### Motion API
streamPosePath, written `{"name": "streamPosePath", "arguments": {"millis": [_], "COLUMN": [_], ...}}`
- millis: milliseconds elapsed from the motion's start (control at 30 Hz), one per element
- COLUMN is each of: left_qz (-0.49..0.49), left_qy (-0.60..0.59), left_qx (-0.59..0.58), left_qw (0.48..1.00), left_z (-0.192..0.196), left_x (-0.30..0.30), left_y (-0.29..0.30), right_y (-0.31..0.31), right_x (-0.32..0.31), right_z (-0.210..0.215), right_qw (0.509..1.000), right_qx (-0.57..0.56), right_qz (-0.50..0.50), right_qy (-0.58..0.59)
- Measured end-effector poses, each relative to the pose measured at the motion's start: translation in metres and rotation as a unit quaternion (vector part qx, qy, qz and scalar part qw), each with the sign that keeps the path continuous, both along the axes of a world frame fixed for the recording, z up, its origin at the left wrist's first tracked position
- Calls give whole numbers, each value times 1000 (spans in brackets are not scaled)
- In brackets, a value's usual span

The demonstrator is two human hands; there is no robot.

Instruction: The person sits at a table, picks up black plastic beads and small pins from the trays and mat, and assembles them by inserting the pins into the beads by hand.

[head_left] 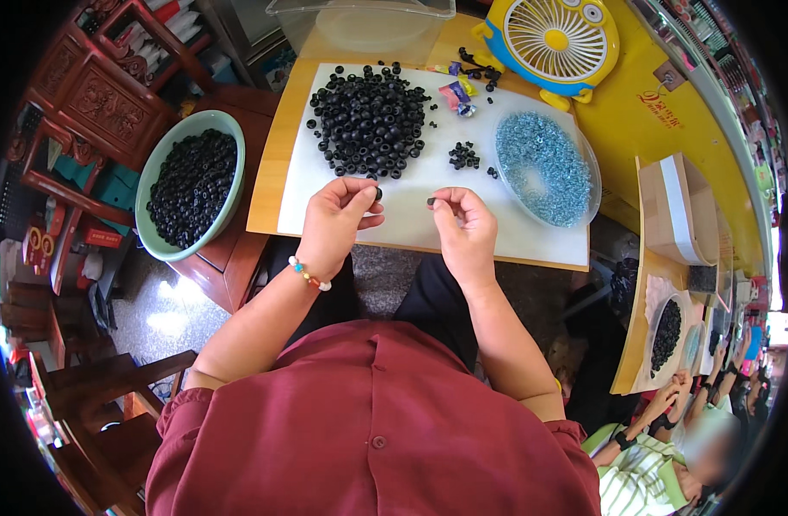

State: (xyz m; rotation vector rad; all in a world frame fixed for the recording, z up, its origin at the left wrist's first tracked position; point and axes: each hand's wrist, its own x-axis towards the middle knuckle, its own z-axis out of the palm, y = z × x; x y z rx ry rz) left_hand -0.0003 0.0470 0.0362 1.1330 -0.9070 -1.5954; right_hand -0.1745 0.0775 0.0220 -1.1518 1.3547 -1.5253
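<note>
My left hand pinches a black bead between thumb and fingertips, over the near edge of a white board. To its right, my right hand pinches a small black piece, perhaps a plug or small bead. The two hands are apart. Just beyond them lies a large heap of round black beads with holes. A smaller cluster of little black pieces sits to the right. Beside it stands a clear oval tray of tiny pale blue beads.
A pale green basin of black beads stands at left on a wooden seat. Wrapped candies, a yellow-and-blue fan and a clear plastic bin are at the back. On the right, another person's hands work at another table.
</note>
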Motion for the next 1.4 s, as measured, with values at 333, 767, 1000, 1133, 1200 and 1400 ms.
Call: {"name": "streamPosePath", "arguments": {"millis": [333, 767, 1000, 1133, 1200, 1400], "left_qz": [-27, -72, -78, -87, -91, -120], "left_qy": [51, 102, 127, 151, 165, 213], "left_qx": [50, 114, 123, 127, 133, 152], "left_qw": [997, 986, 981, 976, 973, 958], "left_z": [-1, 3, 9, 12, 15, 25], "left_x": [11, 24, 24, 25, 25, 18], "left_y": [18, 36, 36, 37, 37, 34], "right_y": [-11, -60, -55, -51, -46, -44], "right_x": [-36, -158, -154, -159, -162, -166], "right_z": [7, 12, 11, 14, 23, 26], "right_qw": [835, 806, 804, 857, 891, 978], "right_qx": [-75, 82, 76, 88, 100, 98], "right_qz": [-78, -114, -97, -104, -90, -35], "right_qy": [539, 574, 582, 498, 433, 180]}}
